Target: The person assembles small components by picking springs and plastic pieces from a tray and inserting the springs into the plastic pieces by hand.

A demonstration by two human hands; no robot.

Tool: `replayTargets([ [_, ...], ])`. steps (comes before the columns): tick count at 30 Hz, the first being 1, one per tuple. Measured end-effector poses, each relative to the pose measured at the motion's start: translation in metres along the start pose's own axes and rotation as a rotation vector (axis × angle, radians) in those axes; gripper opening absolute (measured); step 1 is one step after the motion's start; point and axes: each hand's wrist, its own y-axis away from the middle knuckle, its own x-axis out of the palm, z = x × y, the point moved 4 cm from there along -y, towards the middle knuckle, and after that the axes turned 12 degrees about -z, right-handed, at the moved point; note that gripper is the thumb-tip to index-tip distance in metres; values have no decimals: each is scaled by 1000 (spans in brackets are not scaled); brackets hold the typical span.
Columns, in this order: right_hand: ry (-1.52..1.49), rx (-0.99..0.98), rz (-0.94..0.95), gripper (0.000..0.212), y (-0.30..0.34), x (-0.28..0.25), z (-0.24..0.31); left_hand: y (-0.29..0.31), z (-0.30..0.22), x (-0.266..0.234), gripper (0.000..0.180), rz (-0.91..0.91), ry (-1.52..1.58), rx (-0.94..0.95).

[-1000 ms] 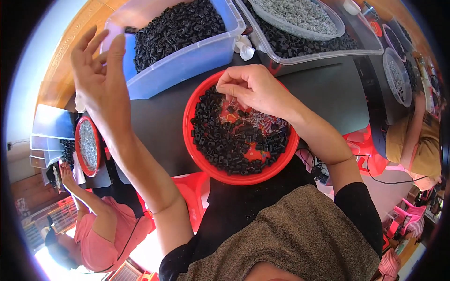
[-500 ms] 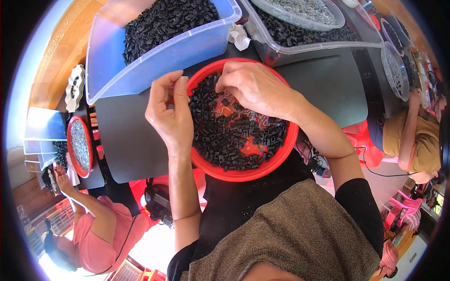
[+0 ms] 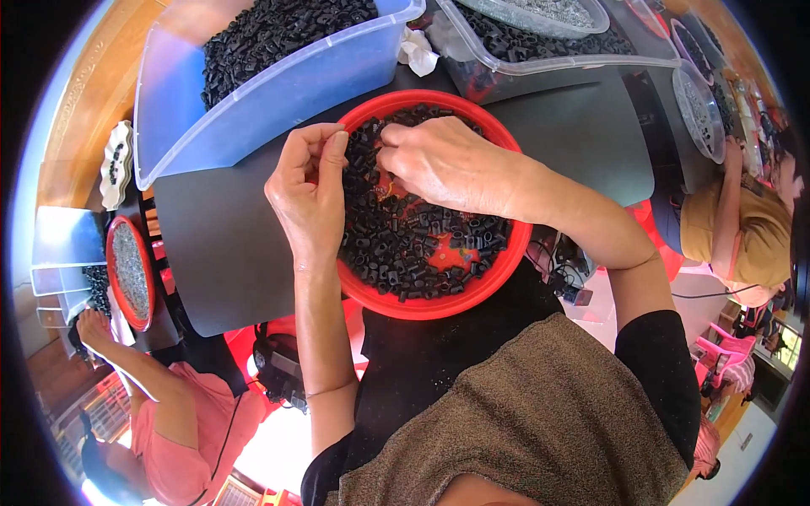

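Observation:
A round red basin (image 3: pixel 426 311) stands in front of me, holding many small black plastic parts (image 3: pixel 405 266) and some thin silvery pieces. Patches of its patterned bottom show between them. At the basin's left rim is my left hand (image 3: pixel 310 190), raised, with thumb and forefinger pinched together. Whatever is between those fingertips is too small to make out. My right hand (image 3: pixel 443 167) hangs over the upper part of the basin, back upward and fingers closed. Its fingertips point at the left hand, a short gap apart, and their contents are hidden.
Beyond the basin stand a blue-tinted bin (image 3: pixel 278 101) of black parts and a clear bin (image 3: pixel 574 63) with a tray of silvery pieces on it. Crumpled white paper (image 3: pixel 418 52) lies between them. People work at left (image 3: pixel 190 422) and right (image 3: pixel 742 228); another red basin (image 3: pixel 131 274) sits left.
My right hand has shifted left toward my left hand, its fingers more curled. The left hand keeps its pinch. The whole view has shifted slightly.

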Motion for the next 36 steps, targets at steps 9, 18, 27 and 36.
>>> replayTargets([
  [9,-304,117,-322,22,-6,-33,-2,5,-3,8,11,223,70,-117],
  [18,-380,116,-228,13,10,-31,-4,4,5,1,14,333,462,-244],
  [27,-163,54,-7,14,25,-13,0,6,9,-2,16,327,425,-251],
  [36,-418,143,-200,8,24,-19,-9,7,7,3,22,377,445,-311],
])
